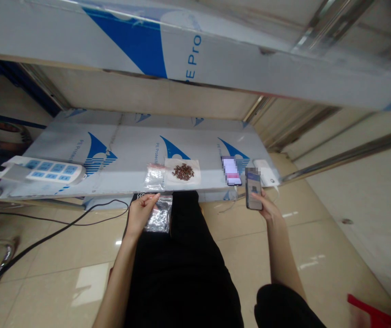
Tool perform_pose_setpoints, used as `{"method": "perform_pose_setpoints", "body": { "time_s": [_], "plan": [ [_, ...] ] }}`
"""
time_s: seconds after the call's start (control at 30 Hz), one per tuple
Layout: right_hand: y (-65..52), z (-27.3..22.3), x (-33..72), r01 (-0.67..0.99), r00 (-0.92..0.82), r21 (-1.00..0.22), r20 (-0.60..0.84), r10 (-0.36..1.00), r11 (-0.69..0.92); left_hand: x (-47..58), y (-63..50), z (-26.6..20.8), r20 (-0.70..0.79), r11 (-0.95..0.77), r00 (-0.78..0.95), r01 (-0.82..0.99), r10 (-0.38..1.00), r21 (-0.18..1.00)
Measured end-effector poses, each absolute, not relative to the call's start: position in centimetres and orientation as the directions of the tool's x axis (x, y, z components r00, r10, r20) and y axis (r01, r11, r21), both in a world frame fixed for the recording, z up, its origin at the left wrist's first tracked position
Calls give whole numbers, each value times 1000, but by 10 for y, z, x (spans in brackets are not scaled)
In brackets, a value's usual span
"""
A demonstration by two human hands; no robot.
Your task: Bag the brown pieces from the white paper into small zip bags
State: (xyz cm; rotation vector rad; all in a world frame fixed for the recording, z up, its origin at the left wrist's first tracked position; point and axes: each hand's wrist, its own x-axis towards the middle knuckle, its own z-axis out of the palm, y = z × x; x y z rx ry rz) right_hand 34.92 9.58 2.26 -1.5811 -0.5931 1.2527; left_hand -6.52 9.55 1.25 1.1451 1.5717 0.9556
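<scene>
Workroom or workshop of some kind suggested by long bench sheeted in pale, blue-printed film (134,141), likewise-covered overhead shelf (229,59), silvery metal framing (345,155), glossy beige tiled floor (229,250). Exact trade not discernible.

Free shelf (127,155) between white device (55,171) and plastic bag (154,177), phones (231,170) blocking right, panel (232,61) overhead

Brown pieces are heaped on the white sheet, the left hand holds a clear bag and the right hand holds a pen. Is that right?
Not quite: the head view shows the right hand holding a phone, not a pen. The rest stands: the left hand holds a clear bag, and the brown pieces are heaped on the white sheet.
</scene>
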Motion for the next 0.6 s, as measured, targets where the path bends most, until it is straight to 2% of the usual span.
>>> {"method": "perform_pose_setpoints", "body": {
  "time_s": [0.47,0.6],
  "plan": [
    [96,27,345,-159,287,-927,-371,883,-338,-64,94,20,-268,294,-144,206,953,933],
    [98,26,346,-231,300,-909,-405,864,-346,-64,94,19,-277,300,-143,177,950,937]
  ]
}}
